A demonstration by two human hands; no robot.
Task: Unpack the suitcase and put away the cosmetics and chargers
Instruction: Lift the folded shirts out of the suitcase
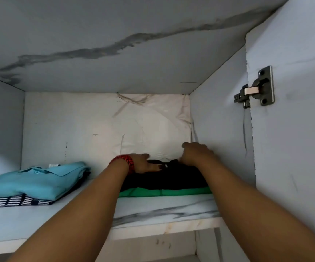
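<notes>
In the head view, a wardrobe compartment is seen from below, with both bare arms reaching up and in over a white marbled shelf [164, 210]. On the right part of the shelf a folded black garment [164, 180] is stacked on top of a folded green garment [164, 192], close to the right inner wall.

The left hand [143, 164], with red bangles [128, 163] worn at the wrist, is laid flat on the top rear of the black garment; its fingers [155, 168] are spread and pressed onto the cloth rather than closed round it. The right hand [195, 153] is placed at the back edge of the same garment, knuckles raised and fingers curled downward; whether cloth is actually pinched by them cannot be told, since the tips are hidden behind the hand.

On the left part of the shelf, well apart from this stack, a folded light blue collared shirt [37, 180] is seen lying on a navy and white striped garment [17, 201].

A crumpled white liner [152, 125] is seen across the back wall. A metal door hinge [256, 87] is fixed to the panel at the right. A grey veined pattern is shown on the ceiling panel [115, 44] of the compartment.

No suitcase, cosmetics or chargers are in view.
</notes>
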